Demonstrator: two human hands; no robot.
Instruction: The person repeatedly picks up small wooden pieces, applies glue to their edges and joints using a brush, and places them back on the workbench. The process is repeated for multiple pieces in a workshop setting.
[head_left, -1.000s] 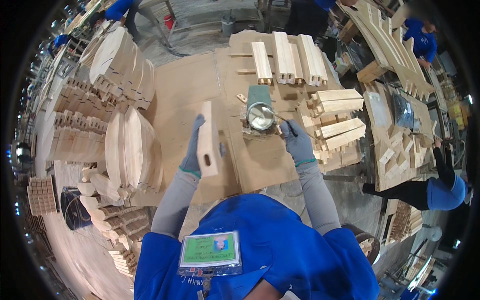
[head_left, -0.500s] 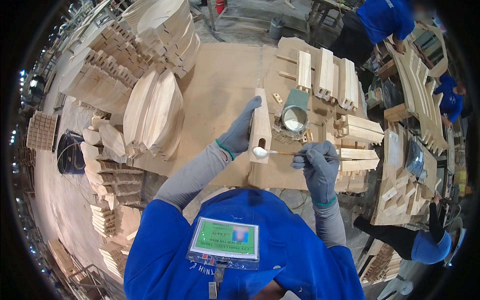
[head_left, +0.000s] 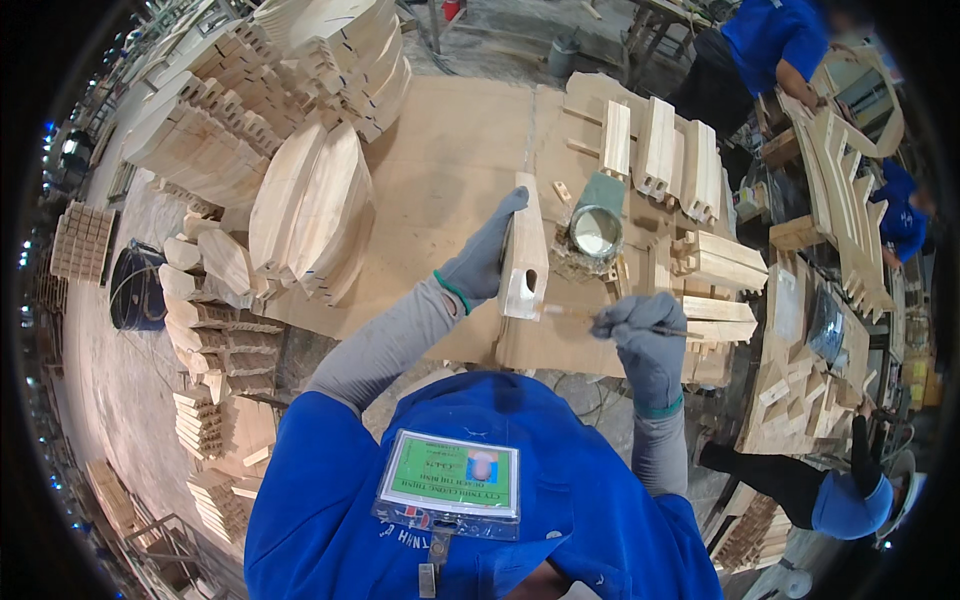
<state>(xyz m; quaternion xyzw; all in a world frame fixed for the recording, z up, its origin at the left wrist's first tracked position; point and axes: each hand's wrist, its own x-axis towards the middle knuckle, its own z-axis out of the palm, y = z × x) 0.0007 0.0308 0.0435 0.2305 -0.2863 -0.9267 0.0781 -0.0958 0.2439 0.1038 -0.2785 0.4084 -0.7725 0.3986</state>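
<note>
My left hand (head_left: 487, 252), in a grey glove, is closed around a pale wooden piece (head_left: 523, 245) with an oval slot in its near end. White glue shows on the piece's face just below the slot. My right hand (head_left: 642, 335), gloved as well, grips a thin stick (head_left: 572, 313) that points left. Its blurred tip is beside the near end of the piece; whether it touches is unclear. Beyond the right hand stands a cup of white glue (head_left: 597, 232), its rim and surroundings crusted.
Several slotted wooden pieces (head_left: 655, 150) lie on the cardboard-covered table (head_left: 440, 150), with more (head_left: 720, 262) at its right edge. Tall stacks of curved wooden panels (head_left: 310, 210) stand at the left. Co-workers in blue (head_left: 775, 45) are at the right, near other benches.
The white blob at the stick's tip has gone from the slot area, leaving glue on the wood. My right hand has shifted slightly right and down; the left keeps its hold.
</note>
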